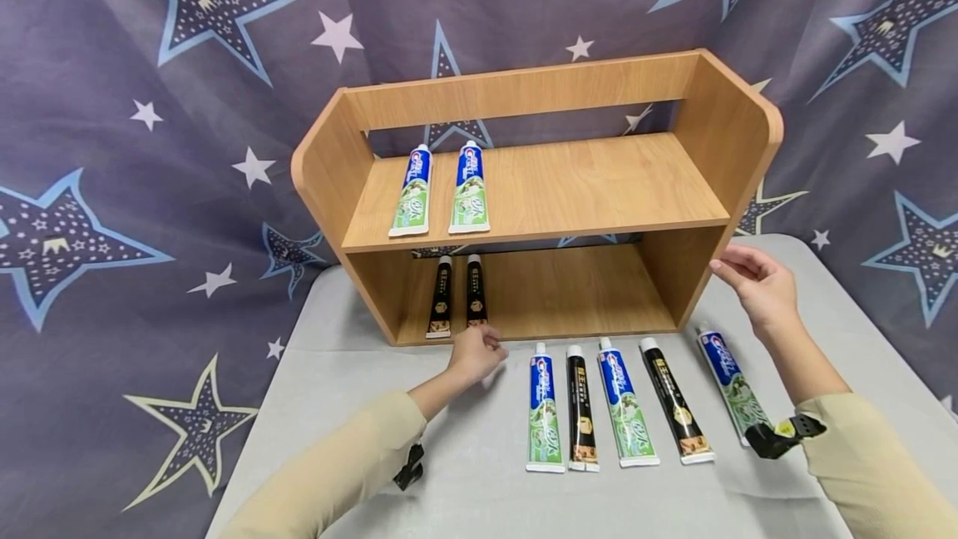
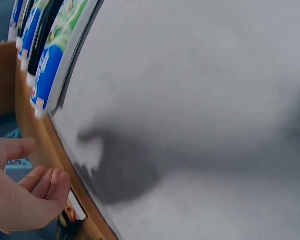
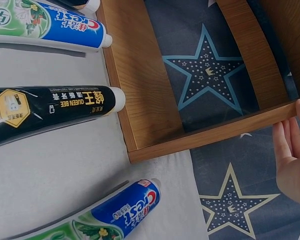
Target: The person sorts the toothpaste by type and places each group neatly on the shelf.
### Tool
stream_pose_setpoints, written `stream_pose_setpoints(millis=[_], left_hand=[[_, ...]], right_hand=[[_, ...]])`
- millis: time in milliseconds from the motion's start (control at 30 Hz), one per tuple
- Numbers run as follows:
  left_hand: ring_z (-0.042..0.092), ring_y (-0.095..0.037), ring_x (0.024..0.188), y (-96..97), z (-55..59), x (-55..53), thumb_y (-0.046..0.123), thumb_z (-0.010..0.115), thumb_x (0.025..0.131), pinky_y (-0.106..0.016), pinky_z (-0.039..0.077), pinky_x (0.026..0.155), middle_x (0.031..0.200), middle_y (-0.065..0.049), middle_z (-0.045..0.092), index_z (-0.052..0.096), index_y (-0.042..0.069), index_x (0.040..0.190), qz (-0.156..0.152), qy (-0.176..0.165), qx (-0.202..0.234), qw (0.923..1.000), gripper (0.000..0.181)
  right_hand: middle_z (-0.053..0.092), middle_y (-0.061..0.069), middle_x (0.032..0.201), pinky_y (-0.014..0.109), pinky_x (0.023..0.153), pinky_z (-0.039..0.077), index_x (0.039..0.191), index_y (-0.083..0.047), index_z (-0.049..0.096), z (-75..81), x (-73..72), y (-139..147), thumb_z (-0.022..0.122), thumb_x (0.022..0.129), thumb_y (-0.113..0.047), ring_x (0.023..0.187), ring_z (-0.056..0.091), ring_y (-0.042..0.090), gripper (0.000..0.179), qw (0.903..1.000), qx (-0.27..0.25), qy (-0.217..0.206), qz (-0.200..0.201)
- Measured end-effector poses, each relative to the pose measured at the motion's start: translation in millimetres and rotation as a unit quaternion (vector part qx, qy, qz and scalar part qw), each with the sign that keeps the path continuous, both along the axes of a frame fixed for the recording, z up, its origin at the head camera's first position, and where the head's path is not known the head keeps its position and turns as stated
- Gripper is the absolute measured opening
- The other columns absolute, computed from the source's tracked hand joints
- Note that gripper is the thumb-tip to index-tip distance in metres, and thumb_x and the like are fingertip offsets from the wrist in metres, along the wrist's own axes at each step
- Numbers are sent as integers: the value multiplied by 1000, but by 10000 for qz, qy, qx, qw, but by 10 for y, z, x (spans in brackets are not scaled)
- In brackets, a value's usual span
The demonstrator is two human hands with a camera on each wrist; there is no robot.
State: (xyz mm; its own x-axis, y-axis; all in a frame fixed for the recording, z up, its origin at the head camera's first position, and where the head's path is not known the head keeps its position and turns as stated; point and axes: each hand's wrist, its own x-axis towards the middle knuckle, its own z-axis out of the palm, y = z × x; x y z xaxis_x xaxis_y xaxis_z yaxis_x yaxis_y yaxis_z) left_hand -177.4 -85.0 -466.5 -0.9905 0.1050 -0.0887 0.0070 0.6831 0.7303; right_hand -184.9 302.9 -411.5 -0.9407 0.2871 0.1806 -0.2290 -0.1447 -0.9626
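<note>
A two-tier wooden desk shelf [image 1: 599,181] stands on the table. My left hand [image 1: 475,354] is at the front edge of its lower board, fingers loosely bent with nothing in them. It overlaps the bottom end of a black toothpaste tube [image 1: 475,285] lying on that board, left of which lies another black tube [image 1: 441,298]. My right hand [image 1: 763,285] is at the shelf's right side panel, thumb and fingers pinching the panel's edge [image 3: 250,127] in the right wrist view. Two blue-and-green Crest toothpaste tubes [image 1: 414,194] [image 1: 469,190] lie on the upper board.
In front of the shelf, a row of toothpaste tubes lies on the grey-white table [image 1: 464,456]: Crest tubes [image 1: 545,410] alternating with black ones [image 1: 581,406]. The rightmost Crest tube [image 1: 729,381] lies beneath my right forearm. A star-patterned curtain [image 1: 187,256] hangs behind.
</note>
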Motion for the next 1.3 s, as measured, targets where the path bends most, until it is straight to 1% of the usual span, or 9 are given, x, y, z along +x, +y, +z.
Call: stream_pose_setpoints(millis=[233, 400, 500, 633, 767, 867, 967, 1100, 1300], left_hand=[[65, -20, 83, 64, -85, 131, 5, 75, 77, -27, 56, 75, 94, -16, 70, 66, -5, 103, -287, -429, 350, 9981, 29], [64, -15, 80, 117, -113, 175, 5, 76, 77, -21, 53, 70, 93, -16, 70, 64, -5, 106, -644, -917, 537, 9923, 33], [61, -12, 73, 157, -146, 196, 5, 77, 75, -17, 49, 62, 90, -16, 71, 64, -6, 104, -717, -1140, 636, 9888, 33], [56, -9, 65, 212, -210, 223, 4, 78, 74, -16, 45, 55, 85, -13, 71, 64, -4, 99, -595, -1385, 781, 9855, 30], [56, -9, 61, 250, -261, 233, 3, 77, 76, -18, 50, 54, 79, -9, 69, 64, -3, 95, -392, -1672, 964, 9804, 24], [57, -9, 59, 265, -250, 253, 4, 76, 78, -20, 53, 55, 73, -6, 66, 63, -2, 92, -286, -1852, 1063, 9765, 20], [59, -10, 59, 278, -221, 282, 6, 75, 80, -23, 56, 56, 73, -8, 67, 63, -1, 89, -230, -1937, 1050, 9751, 17], [61, -10, 55, 305, -200, 319, 9, 74, 82, -26, 59, 56, 76, -16, 71, 63, -1, 85, -123, -2012, 1022, 9741, 15], [58, -9, 51, 359, -173, 379, 13, 72, 85, -24, 59, 54, 70, -11, 68, 62, 1, 81, 154, -2147, 961, 9718, 16]], right_hand=[[73, -16, 78, 4, 68, 52, 86, -21, 72, 3, 3, -7, 67, 81, 11, 72, 67, -6, 33, 9999, -150, 45, 15], [73, -16, 78, 4, 69, 52, 86, -21, 72, 2, 6, -8, 66, 81, 12, 72, 67, -6, 34, 9998, -191, 89, 33], [73, -16, 78, 4, 69, 52, 86, -21, 72, 3, 12, -7, 67, 81, 12, 72, 67, -6, 33, 9998, -181, 74, 15], [73, -16, 78, 4, 68, 52, 86, -21, 72, 3, 12, -5, 67, 81, 11, 72, 67, -6, 33, 9999, -143, 27, 0], [73, -17, 78, 4, 68, 52, 87, -22, 72, -4, 4, 1, 67, 81, 10, 72, 67, -7, 33, 10000, -83, 13, -7], [72, -17, 78, 4, 68, 52, 87, -22, 72, 0, 4, 9, 67, 81, 10, 72, 67, -7, 33, 10000, -59, -8, -30], [72, -18, 78, 4, 69, 51, 87, -22, 72, 10, 8, 16, 68, 82, 9, 73, 66, -7, 32, 10000, -29, -59, -45], [72, -18, 79, 3, 69, 51, 87, -23, 72, 14, 10, 13, 68, 82, 9, 73, 66, -7, 32, 9999, -12, -100, -44], [72, -16, 78, 4, 69, 52, 86, -21, 72, 4, 8, -9, 67, 81, 10, 72, 67, -6, 32, 9999, -148, -47, -8]])
